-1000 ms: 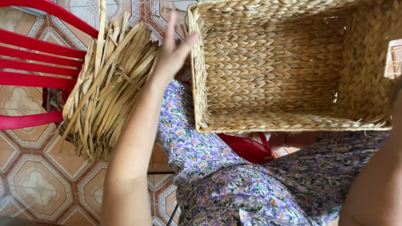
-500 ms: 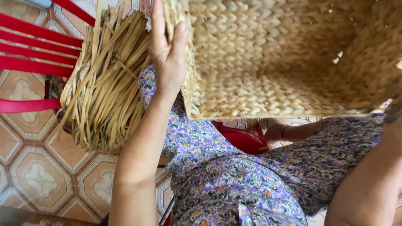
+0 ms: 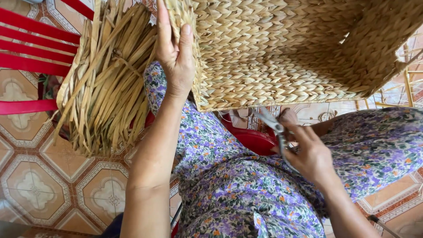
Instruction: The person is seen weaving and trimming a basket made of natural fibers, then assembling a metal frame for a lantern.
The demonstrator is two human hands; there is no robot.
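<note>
Left hand: raised, palm pressed flat against the outer wall of the basket at its near corner, fingers straight and lying together, thumb along the rim edge; it grips nothing, only braces the wall.
Right hand: low over the lap, fingers curled tight around the handles of the scissors.
Scissors: metal, blades pointing up and left toward the underside of the basket, tips just below its lower edge; whether the blades touch the weave cannot be told.
Basket: large, rectangular, woven of pale straw-coloured plaited fibre, tipped so its open mouth faces the camera; it fills the top middle and right of the view, held above the knees.
Fibre bundle: flat dried strips, tied loosely, lying on the red chair to the left, just beside the left hand.
Chair: red plastic with slats, at the upper left.
Dress: purple floral cloth covering the lap under both arms.
Floor: patterned tiles in orange and cream.
</note>
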